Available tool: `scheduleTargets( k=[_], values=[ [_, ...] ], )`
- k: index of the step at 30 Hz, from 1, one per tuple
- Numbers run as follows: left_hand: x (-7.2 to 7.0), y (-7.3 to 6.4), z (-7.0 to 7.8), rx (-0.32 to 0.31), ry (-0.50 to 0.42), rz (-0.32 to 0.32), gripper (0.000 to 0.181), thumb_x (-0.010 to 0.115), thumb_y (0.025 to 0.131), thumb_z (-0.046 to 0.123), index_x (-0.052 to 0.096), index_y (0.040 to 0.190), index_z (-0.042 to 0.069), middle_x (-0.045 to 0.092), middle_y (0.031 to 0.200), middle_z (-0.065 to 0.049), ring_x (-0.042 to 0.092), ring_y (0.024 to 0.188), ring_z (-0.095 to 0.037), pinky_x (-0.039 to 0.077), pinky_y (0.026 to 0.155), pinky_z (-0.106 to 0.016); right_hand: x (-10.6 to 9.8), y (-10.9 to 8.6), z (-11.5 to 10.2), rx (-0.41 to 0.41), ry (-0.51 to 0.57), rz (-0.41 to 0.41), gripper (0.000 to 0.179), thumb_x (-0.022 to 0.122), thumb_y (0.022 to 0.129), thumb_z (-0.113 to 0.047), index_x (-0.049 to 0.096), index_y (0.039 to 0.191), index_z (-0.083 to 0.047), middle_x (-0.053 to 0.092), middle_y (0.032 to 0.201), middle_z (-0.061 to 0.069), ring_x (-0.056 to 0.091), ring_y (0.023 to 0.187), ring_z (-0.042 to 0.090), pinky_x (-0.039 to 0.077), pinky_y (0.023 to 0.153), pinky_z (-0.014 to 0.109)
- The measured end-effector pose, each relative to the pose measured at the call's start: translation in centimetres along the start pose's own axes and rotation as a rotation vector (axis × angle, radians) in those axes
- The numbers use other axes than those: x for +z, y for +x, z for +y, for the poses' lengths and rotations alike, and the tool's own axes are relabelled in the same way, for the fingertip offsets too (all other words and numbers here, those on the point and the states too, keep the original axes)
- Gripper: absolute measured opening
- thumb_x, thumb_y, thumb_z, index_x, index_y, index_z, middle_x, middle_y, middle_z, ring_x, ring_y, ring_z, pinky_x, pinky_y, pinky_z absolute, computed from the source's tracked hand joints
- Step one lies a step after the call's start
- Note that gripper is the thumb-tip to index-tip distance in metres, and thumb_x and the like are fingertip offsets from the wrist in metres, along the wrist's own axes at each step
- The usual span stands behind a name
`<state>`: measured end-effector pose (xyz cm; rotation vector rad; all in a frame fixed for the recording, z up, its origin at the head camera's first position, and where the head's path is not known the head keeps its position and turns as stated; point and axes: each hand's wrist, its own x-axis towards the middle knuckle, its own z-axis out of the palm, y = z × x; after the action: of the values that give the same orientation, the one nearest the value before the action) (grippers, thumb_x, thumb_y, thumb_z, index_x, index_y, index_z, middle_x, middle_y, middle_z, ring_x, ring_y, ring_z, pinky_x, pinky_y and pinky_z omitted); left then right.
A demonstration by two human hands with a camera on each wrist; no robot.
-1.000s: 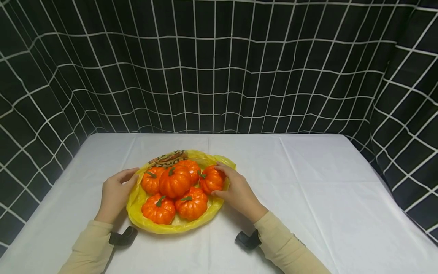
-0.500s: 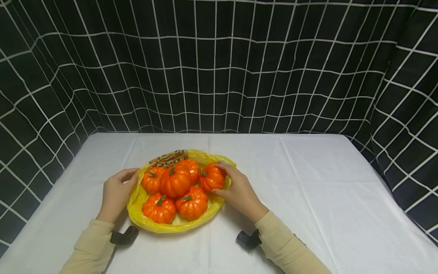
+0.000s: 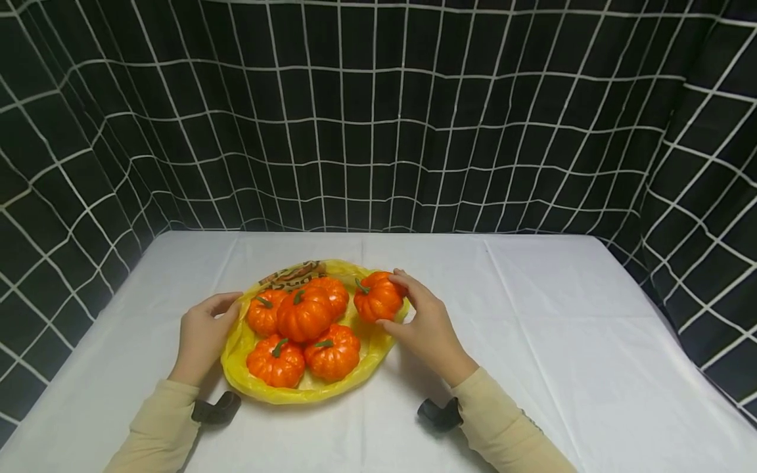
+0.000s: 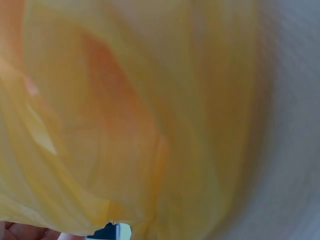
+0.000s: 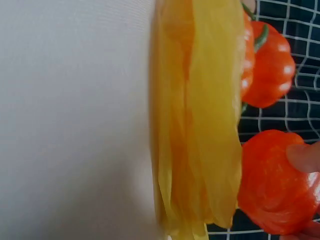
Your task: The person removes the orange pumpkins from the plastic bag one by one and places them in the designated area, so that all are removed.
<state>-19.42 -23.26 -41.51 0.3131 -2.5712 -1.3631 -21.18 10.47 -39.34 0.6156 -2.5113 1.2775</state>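
A yellow plastic bag (image 3: 367, 374) lies spread with its rim rolled down, holding several small orange pumpkins with green stems, one pumpkin (image 3: 304, 314) resting on top of the others. My right hand (image 3: 428, 332) grips another pumpkin (image 3: 378, 297) between thumb and fingers, raised at the bag's right rim. The right wrist view shows that pumpkin (image 5: 275, 187) above the bag's edge, a thumb pressed on its side. At the left rim, my left hand (image 3: 201, 338) holds the bag's edge between thumb and fingers. Yellow plastic (image 4: 125, 125) fills most of the left wrist view, hiding the grip.
A white cloth (image 3: 532, 328) covers the table under the bag. Black curtains with a white grid (image 3: 378, 118) stand behind the table and along both sides. Dark wrist-worn mounts (image 3: 440, 415) sit at both cuffs.
The right hand has lifted its pumpkin up and to the right, away from the others in the bag. The left hand and the bag stay almost still.
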Motion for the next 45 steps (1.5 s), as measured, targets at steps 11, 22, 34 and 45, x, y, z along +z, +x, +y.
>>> scheduleTargets(
  k=[11, 22, 34, 45],
  values=[
    [0.2, -0.2, 0.1, -0.002, 0.012, -0.012, 0.034, 0.056, 0.100, 0.020, 0.065, 0.128, 0.002, 0.065, 0.128, -0.025, 0.055, 0.128, -0.039, 0.049, 0.105, -0.050, -2.4, -1.6, 1.2, 0.031, 0.086, 0.088, 0.070, 0.085, 0.072, 0.000, 0.054, 0.135, 0.002, 0.054, 0.146, 0.018, 0.051, 0.137, 0.033, 0.043, 0.111, 0.039],
    [0.1, -0.1, 0.0, -0.013, 0.019, -0.014, 0.035, 0.055, 0.100, 0.021, 0.065, 0.128, 0.002, 0.064, 0.129, -0.025, 0.055, 0.128, -0.038, 0.051, 0.104, -0.049, -4.2, -2.2, 2.9, 0.156, 0.108, 0.174, 0.072, 0.084, 0.074, 0.001, 0.050, 0.138, 0.003, 0.051, 0.148, 0.020, 0.047, 0.140, 0.032, 0.040, 0.112, 0.030],
    [-0.2, -0.2, 0.2, -0.013, 0.016, -0.014, 0.037, 0.056, 0.100, 0.022, 0.063, 0.131, 0.002, 0.063, 0.132, -0.023, 0.054, 0.129, -0.038, 0.050, 0.105, -0.049, -5.5, -2.1, 4.5, 0.362, 0.248, 0.222, 0.071, 0.081, 0.079, -0.001, 0.046, 0.141, 0.003, 0.049, 0.149, 0.018, 0.044, 0.143, 0.029, 0.037, 0.115, 0.030],
    [-0.2, -0.3, 0.2, 0.001, 0.023, -0.014, 0.037, 0.057, 0.101, 0.023, 0.063, 0.130, 0.001, 0.063, 0.131, -0.025, 0.057, 0.125, -0.039, 0.051, 0.103, -0.050, -5.6, -2.0, 6.1, 0.496, 0.361, 0.197, 0.071, 0.077, 0.080, 0.002, 0.042, 0.141, 0.007, 0.045, 0.149, 0.023, 0.040, 0.144, 0.030, 0.033, 0.119, 0.034]
  ],
)
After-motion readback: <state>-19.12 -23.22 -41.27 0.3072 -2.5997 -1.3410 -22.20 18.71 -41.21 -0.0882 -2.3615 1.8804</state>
